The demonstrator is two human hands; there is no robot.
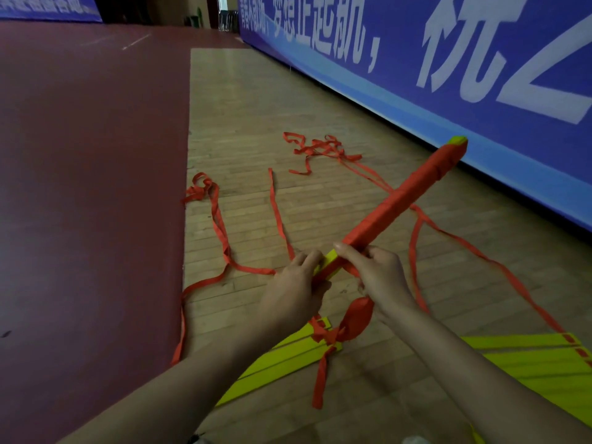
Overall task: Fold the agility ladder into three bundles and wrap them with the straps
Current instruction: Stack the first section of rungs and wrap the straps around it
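Above the floor [243, 100], left hand [293, 285] and right hand [381, 274] grip the yellow bundle [400, 200] wound in red strap [443, 160]

Two hands [293, 283] [382, 274], one strap-wrapped bundle [400, 200], two yellow rung stacks [288, 363] [528, 363].

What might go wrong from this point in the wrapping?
The wrapped bundle is gripped only at its near end by the left hand and right hand; the wrap may slacken near the bare yellow end.
The loose straps lie tangled on the floor; pulling might knot them or drag the yellow rungs.
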